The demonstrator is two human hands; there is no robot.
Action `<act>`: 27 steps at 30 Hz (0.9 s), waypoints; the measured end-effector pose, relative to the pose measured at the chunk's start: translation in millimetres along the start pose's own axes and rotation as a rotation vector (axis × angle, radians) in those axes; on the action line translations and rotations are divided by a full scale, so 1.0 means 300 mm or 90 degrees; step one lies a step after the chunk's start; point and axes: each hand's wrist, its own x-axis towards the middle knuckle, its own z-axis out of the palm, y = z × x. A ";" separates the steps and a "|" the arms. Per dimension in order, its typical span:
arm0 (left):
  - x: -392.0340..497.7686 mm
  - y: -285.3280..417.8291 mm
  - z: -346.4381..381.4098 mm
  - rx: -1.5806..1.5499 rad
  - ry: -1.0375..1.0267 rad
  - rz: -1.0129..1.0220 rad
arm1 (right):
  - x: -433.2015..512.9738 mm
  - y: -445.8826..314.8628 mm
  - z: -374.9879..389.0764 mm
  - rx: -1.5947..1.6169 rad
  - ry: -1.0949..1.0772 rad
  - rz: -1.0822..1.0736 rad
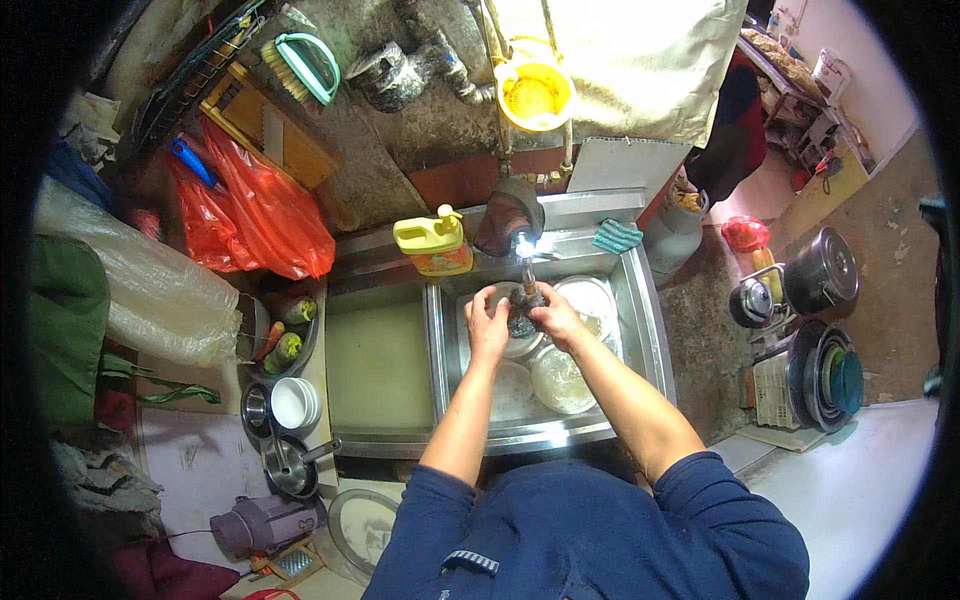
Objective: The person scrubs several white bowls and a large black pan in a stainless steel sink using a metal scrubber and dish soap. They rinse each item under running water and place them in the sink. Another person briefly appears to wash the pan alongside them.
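Both of my hands are over the right basin of a stainless steel double sink (656,352), under the faucet (528,270). With my left hand (489,322) I grip the left rim of a round metal pan or bowl (525,346). In my right hand (559,315), close to the water stream, is a dark steel-wool scrubber (526,319). The fingers partly cover both things. Below them in the basin lies a round bowl with suds (562,381), and a white plate or bowl (589,296) rests behind my right hand.
The left basin holds cloudy water (381,360). Behind it stands a yellow pump jug (431,238); a green cloth (617,235) lies on the sink's back right rim. White bowls (295,403) and metal pans (291,465) sit at the left. A yellow basket (535,94) hangs above.
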 end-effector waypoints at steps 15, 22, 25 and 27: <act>0.103 -0.132 0.268 -0.819 -0.121 -0.234 | 0.093 0.022 -0.032 -0.067 0.090 -0.118; 0.117 -0.170 0.278 -0.682 -0.273 -0.404 | 0.056 0.031 -0.124 -0.353 0.121 -0.084; 0.062 -0.177 0.270 -0.579 -0.243 -0.393 | 0.042 0.005 -0.135 -0.335 0.118 0.034; 0.055 -0.178 0.278 -0.554 -0.203 -0.364 | 0.037 0.006 -0.110 -0.281 0.084 0.140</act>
